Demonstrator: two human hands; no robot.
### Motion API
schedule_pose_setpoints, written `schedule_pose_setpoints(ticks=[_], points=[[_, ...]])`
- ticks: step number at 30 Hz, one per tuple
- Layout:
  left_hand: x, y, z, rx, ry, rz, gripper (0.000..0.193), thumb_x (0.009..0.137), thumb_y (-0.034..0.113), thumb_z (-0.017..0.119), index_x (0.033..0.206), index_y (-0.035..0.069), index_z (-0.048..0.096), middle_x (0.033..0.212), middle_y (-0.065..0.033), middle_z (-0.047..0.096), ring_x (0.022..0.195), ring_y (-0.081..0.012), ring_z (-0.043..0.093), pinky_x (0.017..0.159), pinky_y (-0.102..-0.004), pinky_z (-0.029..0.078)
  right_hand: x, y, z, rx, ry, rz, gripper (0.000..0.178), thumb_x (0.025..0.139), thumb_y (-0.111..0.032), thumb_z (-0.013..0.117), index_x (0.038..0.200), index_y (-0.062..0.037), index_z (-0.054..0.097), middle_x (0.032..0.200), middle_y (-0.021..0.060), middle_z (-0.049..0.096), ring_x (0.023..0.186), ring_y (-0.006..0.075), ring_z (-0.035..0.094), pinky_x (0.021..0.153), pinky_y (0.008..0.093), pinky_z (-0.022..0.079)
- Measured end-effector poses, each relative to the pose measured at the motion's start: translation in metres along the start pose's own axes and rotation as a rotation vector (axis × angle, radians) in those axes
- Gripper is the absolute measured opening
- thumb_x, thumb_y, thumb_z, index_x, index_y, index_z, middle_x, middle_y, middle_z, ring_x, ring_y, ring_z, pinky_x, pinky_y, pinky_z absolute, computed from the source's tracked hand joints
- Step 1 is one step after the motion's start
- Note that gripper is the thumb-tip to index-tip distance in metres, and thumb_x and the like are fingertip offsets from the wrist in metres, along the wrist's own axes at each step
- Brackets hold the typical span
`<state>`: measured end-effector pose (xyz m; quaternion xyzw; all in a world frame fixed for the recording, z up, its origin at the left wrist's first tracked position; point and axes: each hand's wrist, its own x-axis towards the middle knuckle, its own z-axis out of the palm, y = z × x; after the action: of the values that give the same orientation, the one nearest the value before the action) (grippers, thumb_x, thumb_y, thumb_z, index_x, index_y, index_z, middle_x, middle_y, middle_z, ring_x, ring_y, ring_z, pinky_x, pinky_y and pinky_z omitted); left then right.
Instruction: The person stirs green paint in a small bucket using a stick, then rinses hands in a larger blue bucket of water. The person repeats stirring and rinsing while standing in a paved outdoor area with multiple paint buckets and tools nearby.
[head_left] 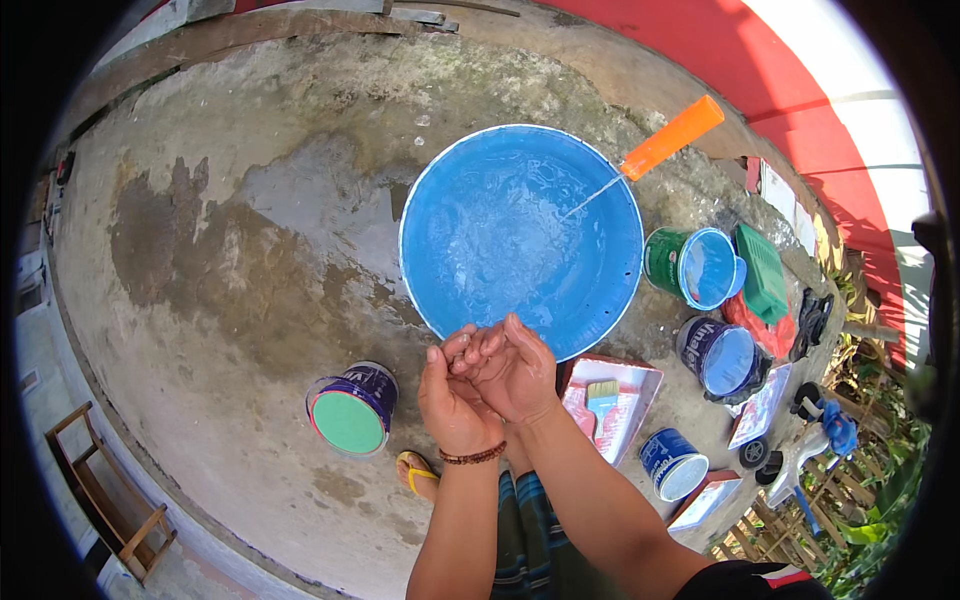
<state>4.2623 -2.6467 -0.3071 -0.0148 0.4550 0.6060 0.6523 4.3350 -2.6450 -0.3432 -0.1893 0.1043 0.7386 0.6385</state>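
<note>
My left hand (462, 410) and my right hand (515, 373) are cupped side by side, palms up and fingers loosely curved, at the near rim of a big round blue basin (420, 240). Both look wet, and I make out no solid thing in them. A brown beaded bracelet (473, 455) circles my left wrist. Water pours into the basin from an orange pipe (672, 138) at its upper right, and the water (500, 230) inside is rippled and bubbly.
Left of my hands stands a paint bucket (348, 420) with green contents. To the right are a paint tray (630, 385) with a brush (601, 404), a green bucket (690, 265), a dark blue bucket (718, 355), a smaller paint can (673, 465) and a green tray (762, 272). Wet concrete (270, 220) lies around.
</note>
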Motion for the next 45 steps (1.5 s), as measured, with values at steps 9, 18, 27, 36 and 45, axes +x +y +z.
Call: schedule_pose_setpoints(ticks=[9, 18, 27, 36, 45], points=[[-0.033, -0.024, -0.129, 0.313, 0.425, -0.223, 0.034, 0.103, 0.024, 0.043, 0.118, -0.001, 0.06, 0.114, -0.0129, 0.062, 0.106, -0.0245, 0.062, 0.092, -0.0397, 0.053, -0.079, 0.086, -0.11, 0.004, 0.477, 0.192, 0.034, 0.105, -0.027, 0.045, 0.091, -0.002, 0.062, 0.095, 0.0132, 0.064, 0.09, 0.0259, 0.065, 0.085, 0.0411, 0.055], [-0.024, -0.059, -0.195, 0.642, 0.291, -0.336, 0.052, 0.095, 0.012, 0.053, 0.144, -0.004, 0.046, 0.122, -0.0138, 0.061, 0.105, -0.0172, 0.059, 0.088, -0.0291, 0.048, -0.096, 0.095, -0.136, -0.375, 0.765, 0.103, 0.021, 0.098, -0.012, 0.053, 0.113, 0.0001, 0.061, 0.106, 0.0117, 0.066, 0.101, 0.0228, 0.063, 0.09, 0.0372, 0.051], [-0.072, 0.033, -0.224, 1.05, -0.112, -0.145, 0.028, 0.103, 0.016, 0.051, 0.121, 0.001, 0.066, 0.099, -0.012, 0.074, 0.084, -0.0113, 0.066, 0.079, -0.0256, 0.05, -0.144, 0.021, -0.141, -1.121, 0.758, -0.015, 0.013, 0.096, -0.014, 0.06, 0.098, -0.0026, 0.066, 0.08, 0.0041, 0.067, 0.06, 0.0096, 0.057, 0.054, 0.0247, 0.046], [-0.119, 0.083, -0.326, 1.878, -0.583, 0.181, 0.029, 0.086, 0.013, 0.061, 0.112, 0.006, 0.069, 0.098, -0.0129, 0.073, 0.088, -0.0303, 0.07, 0.08, -0.0384, 0.054, -0.067, -0.002, -0.204, -1.436, 0.716, -0.212, 0.047, 0.082, -0.017, 0.077, 0.122, 0.0011, 0.059, 0.088, 0.0077, 0.068, 0.065, 0.0122, 0.058, 0.057, 0.0281, 0.045], [-0.054, 0.009, -0.429, 2.062, -0.884, -0.122, 0.029, 0.088, 0.021, 0.059, 0.113, 0.009, 0.069, 0.104, -0.0157, 0.071, 0.096, -0.0343, 0.067, 0.086, -0.0433, 0.054, -0.072, 0.031, -0.157, -2.058, -0.208, -0.233, 0.015, 0.087, -0.016, 0.069, 0.094, -0.0036, 0.069, 0.087, 0.0131, 0.071, 0.077, 0.0291, 0.068, 0.07, 0.0409, 0.052]])
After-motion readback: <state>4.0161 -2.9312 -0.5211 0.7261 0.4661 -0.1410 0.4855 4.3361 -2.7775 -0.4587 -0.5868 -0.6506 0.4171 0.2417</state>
